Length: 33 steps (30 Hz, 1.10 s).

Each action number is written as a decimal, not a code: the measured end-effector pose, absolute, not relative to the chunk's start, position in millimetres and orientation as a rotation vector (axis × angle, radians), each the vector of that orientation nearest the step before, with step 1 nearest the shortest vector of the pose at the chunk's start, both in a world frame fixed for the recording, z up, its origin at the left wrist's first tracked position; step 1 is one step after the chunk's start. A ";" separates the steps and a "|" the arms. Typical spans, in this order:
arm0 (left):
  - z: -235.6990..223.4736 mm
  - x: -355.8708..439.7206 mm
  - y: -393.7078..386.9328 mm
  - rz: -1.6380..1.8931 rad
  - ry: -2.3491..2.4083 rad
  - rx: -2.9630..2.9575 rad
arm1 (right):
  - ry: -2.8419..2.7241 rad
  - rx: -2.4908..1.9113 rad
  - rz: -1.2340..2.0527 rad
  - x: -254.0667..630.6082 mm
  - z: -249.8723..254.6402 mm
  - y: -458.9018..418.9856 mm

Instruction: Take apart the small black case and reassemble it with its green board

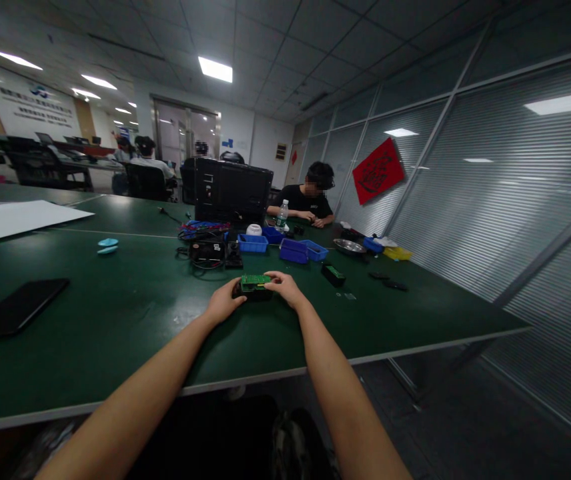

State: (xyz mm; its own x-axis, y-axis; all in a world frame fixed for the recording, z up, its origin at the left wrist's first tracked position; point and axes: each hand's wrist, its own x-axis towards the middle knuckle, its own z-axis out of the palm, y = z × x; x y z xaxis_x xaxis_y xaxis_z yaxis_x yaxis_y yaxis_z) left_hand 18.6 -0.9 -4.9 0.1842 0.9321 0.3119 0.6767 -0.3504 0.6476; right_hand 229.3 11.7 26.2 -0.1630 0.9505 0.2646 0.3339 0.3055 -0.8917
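Note:
Between my two hands, low over the green table (pixel 155 347), is a black case with a green circuit board (pixel 255 281) on top. My left hand (pixel 225 301) is closed around the left end of the case, thumb toward me. At the other end, my right hand (pixel 285 288) grips the case and its fingers touch the edge of the board. Part of the case is hidden behind the fingers. To the right lies a similar black case with a green board (pixel 334 274). Small clear pieces (pixel 349 296) rest near it.
Blue bins (pixel 252 244), a black power adapter (pixel 206 251) with cables, a water bottle (pixel 282 215) and a monitor (pixel 233 190) stand beyond my hands. A metal dish (pixel 349 246) is at right. A person (pixel 310 197) sits across the table. A black tablet (pixel 15 310) lies left.

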 end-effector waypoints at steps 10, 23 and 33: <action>-13.9 17.4 6.2 0.995 1.506 2.107 | -1.705 -1.240 0.926 231.7 25.3 10.4; -13.8 17.3 5.3 1.020 1.490 2.067 | -1.657 -1.754 0.415 242.1 14.6 24.3; -13.6 17.0 5.1 1.003 1.466 2.075 | -1.201 -2.235 0.182 278.4 15.8 29.3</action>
State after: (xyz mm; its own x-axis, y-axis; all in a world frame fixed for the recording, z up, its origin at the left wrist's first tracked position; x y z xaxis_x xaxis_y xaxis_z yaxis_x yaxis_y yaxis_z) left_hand 17.0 5.1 -13.6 0.1891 0.9281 0.3209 0.6351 -0.3648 0.6808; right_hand 278.4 29.3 15.8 0.5837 0.7978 0.1510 0.7172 -0.4194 -0.5565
